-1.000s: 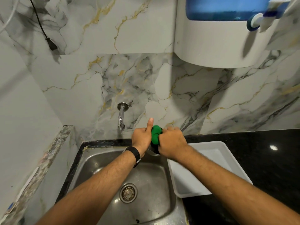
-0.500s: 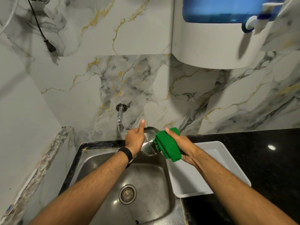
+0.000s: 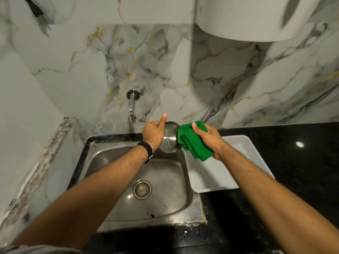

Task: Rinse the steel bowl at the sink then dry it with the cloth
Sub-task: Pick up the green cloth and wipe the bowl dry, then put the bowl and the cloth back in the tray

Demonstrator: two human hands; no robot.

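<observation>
Green cloth (image 3: 194, 142); silver bowl (image 3: 169, 137); white tray (image 3: 245, 149); black counter (image 3: 302, 171); gold-veined grey marble wall (image 3: 165, 61).

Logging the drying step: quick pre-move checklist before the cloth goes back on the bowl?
1. Bowl held: ok, left hand grips it over the sink.
2. Cloth in hand: ok, right hand holds it folded.
3. Cloth against bowl: cannot tell, its edge meets the rim in view.
4. Tap off: ok, no water stream visible.
5. Bowl dry: cannot tell, the inside is shiny and droplets are too small to see.
6. Tray free for set-down: ok, nothing lies in it.
</observation>
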